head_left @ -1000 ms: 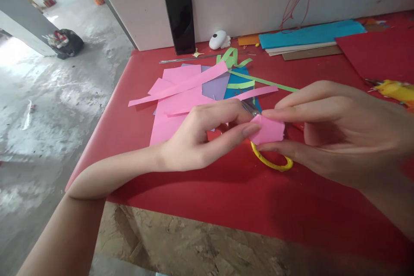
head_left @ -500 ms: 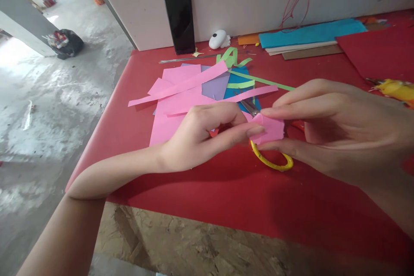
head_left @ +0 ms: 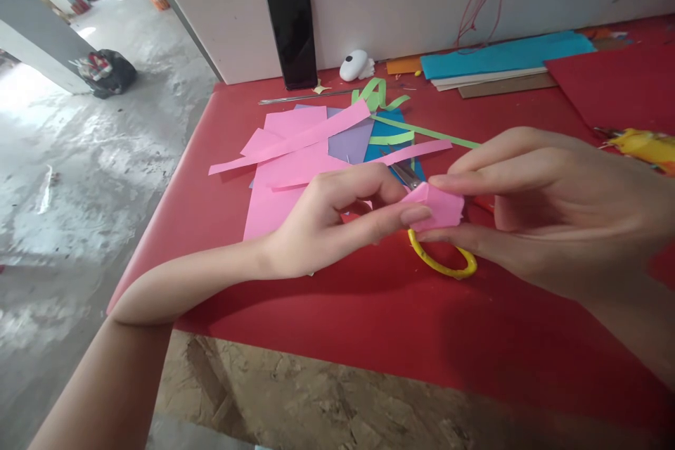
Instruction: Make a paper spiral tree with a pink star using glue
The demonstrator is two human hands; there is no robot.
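Pinching a small folded pink paper piece (head_left: 446,207) between both hands, the person is risking a crushed corner or a skewed fold, since thin paper is probably giving little resistance to hard fingertips. Uneven pulling by the left hand (head_left: 327,221) and the right hand (head_left: 569,204) could be loosening the folds. The scissors (head_left: 443,268) are lying just below the work, so a dipping knuckle could be catching on them. The paper piece is sitting between the hands, above the red counter (head_left: 316,316): the left thumb is pressing on its left end, its index fingertip being hidden, while the right hand's fingers are gripping its far and near edges from the right. Loose pink paper strips (head_left: 295,143) are lying beyond the left hand, on the far left.
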